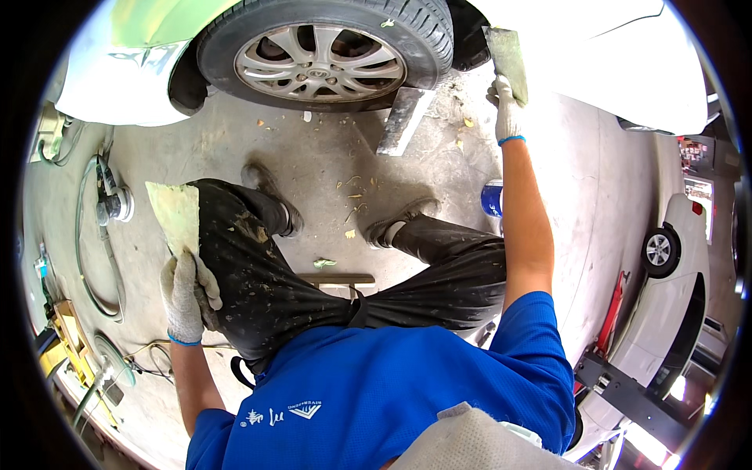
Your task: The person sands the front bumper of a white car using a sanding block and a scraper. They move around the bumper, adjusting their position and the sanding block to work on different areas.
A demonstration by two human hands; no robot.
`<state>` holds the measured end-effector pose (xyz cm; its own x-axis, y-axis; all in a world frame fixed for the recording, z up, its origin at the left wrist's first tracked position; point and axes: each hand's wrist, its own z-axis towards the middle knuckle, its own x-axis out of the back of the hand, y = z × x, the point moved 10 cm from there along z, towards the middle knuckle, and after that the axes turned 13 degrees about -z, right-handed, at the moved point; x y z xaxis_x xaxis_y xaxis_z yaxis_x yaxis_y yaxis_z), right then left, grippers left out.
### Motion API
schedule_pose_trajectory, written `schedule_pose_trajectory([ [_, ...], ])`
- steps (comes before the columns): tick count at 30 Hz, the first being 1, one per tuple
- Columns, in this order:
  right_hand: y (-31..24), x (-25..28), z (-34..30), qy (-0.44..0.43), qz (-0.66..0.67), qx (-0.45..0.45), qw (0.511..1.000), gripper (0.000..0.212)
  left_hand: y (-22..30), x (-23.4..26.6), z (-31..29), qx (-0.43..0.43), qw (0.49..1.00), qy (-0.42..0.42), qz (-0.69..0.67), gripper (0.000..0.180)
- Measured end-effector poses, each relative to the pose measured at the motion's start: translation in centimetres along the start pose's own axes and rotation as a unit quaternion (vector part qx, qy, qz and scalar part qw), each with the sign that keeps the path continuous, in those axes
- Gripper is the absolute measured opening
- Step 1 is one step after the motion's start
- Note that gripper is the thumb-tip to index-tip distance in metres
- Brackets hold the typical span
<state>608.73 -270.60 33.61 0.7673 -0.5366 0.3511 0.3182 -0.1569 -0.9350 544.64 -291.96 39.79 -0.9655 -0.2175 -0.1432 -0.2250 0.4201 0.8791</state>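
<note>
My left hand (188, 294), in a white knitted glove, grips the handle of a broad putty knife (175, 211) beside my left thigh. Pale yellow-green paste coats its wide blade. Further off to the right, my gloved right hand (509, 110) is closed on a second putty knife (507, 59), its greyish-green blade pointing up and away from me. That blade overlaps the white car panel (580, 55) in view; whether it touches the panel I cannot tell. Left of it stands the car's wheel (319, 66) with a silver rim.
A grey block (405, 121) lies against the tyre. On the floor are a blue can (492, 197) to the right, and a sander (117, 204) with a hose to the left. A low stool (337, 279) shows between my legs. Another white car (666, 305) stands at far right.
</note>
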Motion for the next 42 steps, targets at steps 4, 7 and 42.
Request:
schedule_pose_trajectory([
  [4, -1.3, -0.8, 0.0, -0.015, 0.005, 0.013, 1.0, 0.024, 0.4, -0.2, -0.2, 0.007, 1.0, 0.005, 0.0, 0.045],
  [7, -2.8, -1.4, -0.1, -0.014, 0.0, 0.031, 0.999, 0.025, 0.7, -0.5, -0.3, 0.008, 1.0, 0.005, 0.005, 0.046],
  [42, -13.3, -8.4, -8.5, -0.026, -0.095, 0.25, 0.963, 0.025, -0.1, 1.4, -0.5, 0.002, 0.998, -0.028, -0.053, 0.047],
])
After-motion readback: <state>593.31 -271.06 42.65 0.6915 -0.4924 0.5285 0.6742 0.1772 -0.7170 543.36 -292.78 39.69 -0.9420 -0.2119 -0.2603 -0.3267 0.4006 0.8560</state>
